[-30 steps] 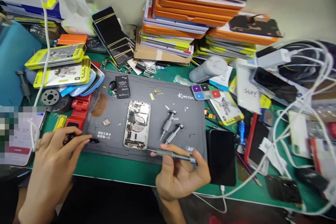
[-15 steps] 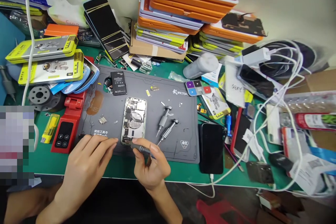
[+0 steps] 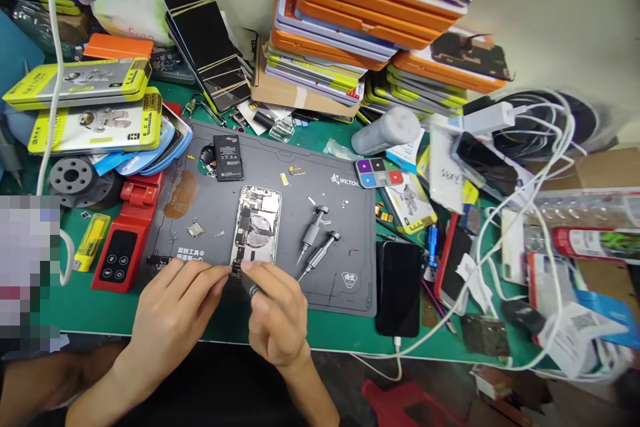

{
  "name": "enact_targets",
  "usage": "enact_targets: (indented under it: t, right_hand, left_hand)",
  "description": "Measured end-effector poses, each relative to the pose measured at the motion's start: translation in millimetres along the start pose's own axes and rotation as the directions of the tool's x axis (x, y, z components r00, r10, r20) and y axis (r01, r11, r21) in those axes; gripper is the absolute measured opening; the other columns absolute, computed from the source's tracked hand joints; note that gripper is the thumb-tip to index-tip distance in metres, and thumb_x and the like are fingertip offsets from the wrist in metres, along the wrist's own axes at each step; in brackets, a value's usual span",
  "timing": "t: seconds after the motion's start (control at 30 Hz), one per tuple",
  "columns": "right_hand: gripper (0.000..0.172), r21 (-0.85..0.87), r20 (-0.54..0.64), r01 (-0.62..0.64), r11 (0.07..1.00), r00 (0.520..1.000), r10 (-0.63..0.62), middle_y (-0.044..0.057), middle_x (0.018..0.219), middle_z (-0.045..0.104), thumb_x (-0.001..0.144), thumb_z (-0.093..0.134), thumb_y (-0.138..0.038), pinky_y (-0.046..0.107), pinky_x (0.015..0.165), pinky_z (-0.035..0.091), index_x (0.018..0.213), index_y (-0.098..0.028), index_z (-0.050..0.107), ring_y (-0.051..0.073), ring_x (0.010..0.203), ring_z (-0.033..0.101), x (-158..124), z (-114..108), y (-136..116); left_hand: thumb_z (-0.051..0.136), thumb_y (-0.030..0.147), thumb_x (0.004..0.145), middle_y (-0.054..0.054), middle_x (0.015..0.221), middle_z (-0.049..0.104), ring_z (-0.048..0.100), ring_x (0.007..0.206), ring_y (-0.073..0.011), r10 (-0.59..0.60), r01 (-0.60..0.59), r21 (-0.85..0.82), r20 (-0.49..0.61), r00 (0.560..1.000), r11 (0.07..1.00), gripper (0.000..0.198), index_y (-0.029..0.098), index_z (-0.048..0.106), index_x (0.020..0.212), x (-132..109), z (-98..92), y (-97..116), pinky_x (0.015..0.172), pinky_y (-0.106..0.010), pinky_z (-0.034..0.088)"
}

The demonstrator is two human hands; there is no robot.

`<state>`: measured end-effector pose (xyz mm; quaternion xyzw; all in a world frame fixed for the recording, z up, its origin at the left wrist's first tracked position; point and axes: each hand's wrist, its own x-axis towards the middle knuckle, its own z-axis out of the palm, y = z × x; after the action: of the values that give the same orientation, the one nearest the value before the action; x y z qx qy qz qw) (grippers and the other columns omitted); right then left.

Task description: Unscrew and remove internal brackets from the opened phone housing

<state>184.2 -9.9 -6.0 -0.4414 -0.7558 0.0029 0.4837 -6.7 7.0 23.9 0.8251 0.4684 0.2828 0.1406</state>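
An opened phone body (image 3: pixel 257 227) lies with its insides up on a grey work mat (image 3: pixel 280 177). My right hand (image 3: pixel 278 319) is closed around a grey screwdriver (image 3: pixel 250 288), its tip at the phone's near bottom corner. My left hand (image 3: pixel 173 313) rests on the mat just left of that corner, fingertips pinched against the phone's bottom edge. Whether those fingers hold a small part I cannot make out.
Two spare screwdrivers (image 3: pixel 316 240) lie on the mat right of the phone, a battery (image 3: pixel 228 157) at its far left. A red device (image 3: pixel 124 240), a black phone (image 3: pixel 398 287), stacked orange and yellow boxes (image 3: pixel 345 27) and white cables (image 3: pixel 530 213) crowd the green table.
My right hand drew in from the mat's front edge and put the screwdriver tip on the phone's bottom corner. My left hand slid right from the mat's left edge to meet it.
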Motion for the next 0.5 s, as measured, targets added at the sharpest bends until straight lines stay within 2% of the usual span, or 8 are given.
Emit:
enact_targets:
  t: [0.1,0.2,0.27,0.37,0.43,0.5]
  right_hand:
    - [0.038,0.036,-0.038,-0.017,0.999,0.999,0.019,0.019,0.147,0.064,0.11,0.048,-0.011,0.047,0.085,0.073,0.148,-0.018,0.051,0.028,0.127,0.07,-5,1,0]
    - [0.055,0.064,-0.078,-0.093,0.994,0.992,0.098,0.017,0.15,0.063,0.109,0.05,-0.006,0.044,0.083,0.074,0.162,-0.021,0.04,0.026,0.125,0.071,-11,3,0]
    - [0.053,0.104,-0.088,-0.116,0.988,0.988,0.126,0.018,0.146,0.063,0.113,0.044,-0.009,0.046,0.081,0.074,0.165,-0.02,0.038,0.027,0.123,0.072,-14,4,0]
    - [0.054,0.123,-0.105,-0.136,0.983,0.983,0.149,0.017,0.129,0.069,0.113,0.056,-0.016,0.045,0.079,0.073,0.165,-0.018,0.04,0.026,0.111,0.075,-15,4,1]
    - [0.063,0.143,-0.091,-0.183,0.973,0.976,0.197,0.014,0.119,0.073,0.109,0.061,-0.008,0.043,0.08,0.073,0.166,-0.019,0.037,0.023,0.103,0.076,-14,4,1]
    - [0.064,0.177,-0.081,-0.224,0.958,0.967,0.241,0.013,0.114,0.075,0.109,0.057,-0.003,0.043,0.079,0.074,0.167,-0.02,0.035,0.022,0.099,0.077,-12,3,0]
  left_hand:
    - [0.065,0.01,0.106,-0.002,0.104,0.076,0.062,0.086,-0.0162,0.005,-0.005,0.017,0.009,1.0,1.0,0.02,0.019,0.07,0.123,1,1.0,1,0.082,-0.032,0.052]
    - [0.068,0.012,0.105,-0.001,0.102,0.075,0.062,0.086,-0.0165,0.023,-0.023,0.031,0.009,1.0,0.999,0.015,0.017,0.07,0.119,3,3.7,2,0.083,-0.032,0.05]
    - [0.068,0.012,0.105,-0.001,0.1,0.075,0.062,0.086,-0.0163,0.025,-0.025,0.032,0.011,1.0,0.999,0.01,0.018,0.07,0.114,4,6.3,2,0.083,-0.032,0.05]
    - [0.069,0.016,0.106,-0.001,0.1,0.076,0.064,0.087,-0.0167,0.026,-0.027,0.038,0.014,1.0,0.999,0.006,0.018,0.07,0.111,6,9.7,0,0.082,-0.032,0.05]
    - [0.068,0.019,0.107,-0.001,0.101,0.076,0.066,0.087,-0.0171,0.036,-0.036,0.044,0.017,0.999,0.998,0.008,0.018,0.071,0.115,8,10.6,-1,0.082,-0.033,0.05]
    - [0.065,0.019,0.108,-0.001,0.1,0.077,0.066,0.085,-0.0164,0.052,-0.053,0.04,0.021,0.998,0.998,0.01,0.02,0.072,0.115,10,10.7,-1,0.081,-0.032,0.05]
